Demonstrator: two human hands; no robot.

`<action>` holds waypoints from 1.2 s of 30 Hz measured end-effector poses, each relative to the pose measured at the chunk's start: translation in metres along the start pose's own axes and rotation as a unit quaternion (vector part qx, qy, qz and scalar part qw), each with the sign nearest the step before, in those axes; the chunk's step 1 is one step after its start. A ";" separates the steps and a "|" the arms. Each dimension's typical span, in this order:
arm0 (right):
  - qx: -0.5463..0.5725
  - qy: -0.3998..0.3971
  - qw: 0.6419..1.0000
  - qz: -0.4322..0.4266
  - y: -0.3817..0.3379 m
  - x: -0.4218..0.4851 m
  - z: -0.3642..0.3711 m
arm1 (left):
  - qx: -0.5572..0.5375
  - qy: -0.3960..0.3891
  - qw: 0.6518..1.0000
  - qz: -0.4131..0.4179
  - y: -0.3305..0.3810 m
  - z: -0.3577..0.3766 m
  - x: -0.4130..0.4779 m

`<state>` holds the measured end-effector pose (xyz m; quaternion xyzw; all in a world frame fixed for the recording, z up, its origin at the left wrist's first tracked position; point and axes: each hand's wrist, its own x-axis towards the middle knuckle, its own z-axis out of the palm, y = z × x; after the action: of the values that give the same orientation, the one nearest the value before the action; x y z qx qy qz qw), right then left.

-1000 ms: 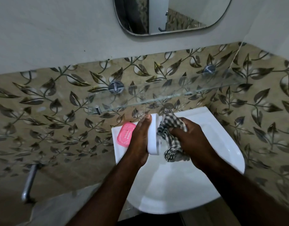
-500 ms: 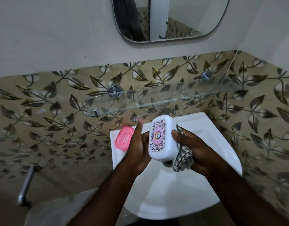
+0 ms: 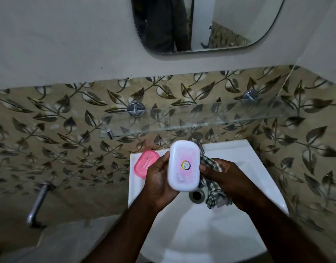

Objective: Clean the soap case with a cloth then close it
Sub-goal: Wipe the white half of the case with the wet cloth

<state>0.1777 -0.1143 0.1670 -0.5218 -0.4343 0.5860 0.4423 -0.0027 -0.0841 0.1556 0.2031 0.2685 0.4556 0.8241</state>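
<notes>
1. White plastic, rounded at the corners: the soap case lid (image 3: 183,166) is held above the sink (image 3: 237,154), its printed top with a round sticker facing up and its long axis running away from the person.
2. The left hand (image 3: 159,179) cups the lid's left long edge and near corner from below, with the thumb resting along that edge.
3. The right hand (image 3: 227,179) presses its thumb to the lid's right edge and at the same time clutches the checked cloth (image 3: 213,188) bunched in the palm; the cloth's loose end hangs toward the basin.
4. The pink soap tray (image 3: 146,164) lies on the sink's flat back-left corner, just beside the left hand's fingers and close to the sink's left rim; it may overhang that rim slightly, but the angle is too steep to tell.
5. Below the lid's near end, the drain (image 3: 196,195) sits in the basin, partly covered by the lid.
6. A glass shelf (image 3: 191,120) juts from the leaf-patterned wall above and behind the lid, with a clear gap between them.
7. The near half of the basin is bare and open under the forearms.
</notes>
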 end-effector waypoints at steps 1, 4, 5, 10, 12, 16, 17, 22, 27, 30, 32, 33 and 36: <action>-0.007 0.005 1.000 -0.003 -0.001 0.001 -0.001 | -0.004 -0.001 1.000 -0.005 -0.001 -0.003 0.002; -0.044 0.020 0.999 -0.017 -0.005 0.006 -0.008 | -0.040 0.000 0.999 -0.014 -0.006 0.003 0.006; -0.070 0.026 0.997 -0.023 -0.005 0.009 -0.011 | -0.046 -0.007 0.999 -0.017 -0.007 0.004 0.008; -0.203 0.074 0.976 -0.036 -0.006 0.021 -0.028 | -0.034 -0.013 0.999 -0.016 -0.011 0.011 0.015; -0.236 0.088 0.967 -0.034 -0.009 0.023 -0.033 | -0.049 -0.019 0.999 -0.010 -0.014 0.010 0.019; -0.251 0.126 0.957 -0.074 -0.020 0.026 -0.043 | -0.060 0.013 0.998 -0.003 -0.015 0.010 0.025; -0.239 0.135 0.957 -0.097 -0.022 0.027 -0.044 | -0.060 0.029 0.998 0.000 -0.014 0.009 0.025; -0.230 0.153 0.947 -0.164 -0.028 0.029 -0.031 | 0.034 0.078 0.996 -0.002 -0.023 0.003 0.026; -0.303 0.138 0.915 -0.230 -0.023 0.033 -0.002 | 0.180 0.065 0.981 0.023 -0.014 0.011 0.024; -0.334 0.109 0.893 -0.281 -0.025 0.032 0.008 | 0.340 0.061 0.935 0.084 -0.003 0.010 0.029; -0.401 0.100 0.840 -0.351 -0.027 0.033 0.014 | 0.400 0.069 0.908 0.106 0.002 0.012 0.027; -0.433 0.096 0.810 -0.383 -0.027 0.036 0.016 | 0.410 0.071 0.902 0.112 0.005 0.014 0.025; -0.403 0.096 0.832 -0.370 -0.026 0.055 0.015 | 0.442 0.084 0.882 0.140 0.010 0.020 0.019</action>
<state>0.1607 -0.0559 0.1809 -0.5072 -0.7480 0.0989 0.4164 0.0116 -0.0646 0.1719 0.5425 0.4793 0.4158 0.5506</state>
